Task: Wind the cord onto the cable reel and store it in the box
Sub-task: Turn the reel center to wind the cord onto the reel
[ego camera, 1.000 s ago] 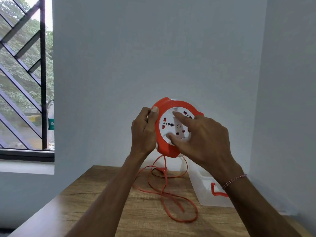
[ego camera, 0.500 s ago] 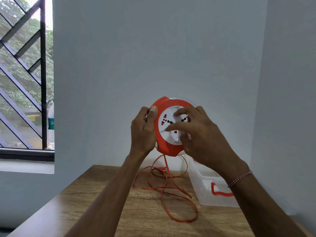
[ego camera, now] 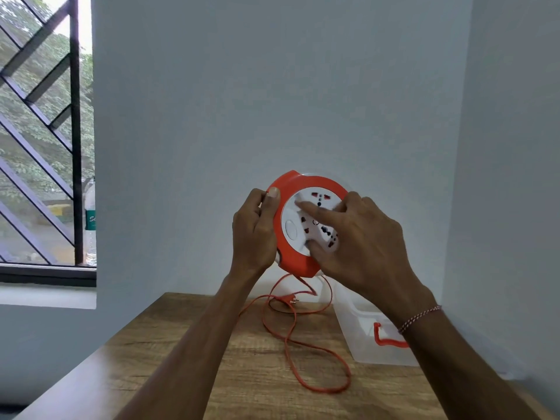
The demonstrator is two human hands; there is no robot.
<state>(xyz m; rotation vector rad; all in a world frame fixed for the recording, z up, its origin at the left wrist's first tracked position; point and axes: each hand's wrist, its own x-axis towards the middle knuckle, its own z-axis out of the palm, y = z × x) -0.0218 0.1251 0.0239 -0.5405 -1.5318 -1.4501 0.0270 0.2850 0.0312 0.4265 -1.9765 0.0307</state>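
Cable reel (ego camera: pixel 298 262) between hands, left hand (ego camera: pixel 254 234) gripping rim, right hand (ego camera: pixel 360 247) on face

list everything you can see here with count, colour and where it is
cable reel: 1, orange rim with white socket face, held up in the air above the table
cord: 1, orange, hangs from the reel and lies in loose loops on the table
plug: 1, orange, on the table at the cord's end
box: 1, clear plastic with an orange handle, on the table at right
table: 1, wood grain, below the hands
bottle: 1, clear with green label, on the window ledge
window grille: 1, black, at left
left hand: 1, grips the reel's rim
right hand: 1, fingers on the socket face
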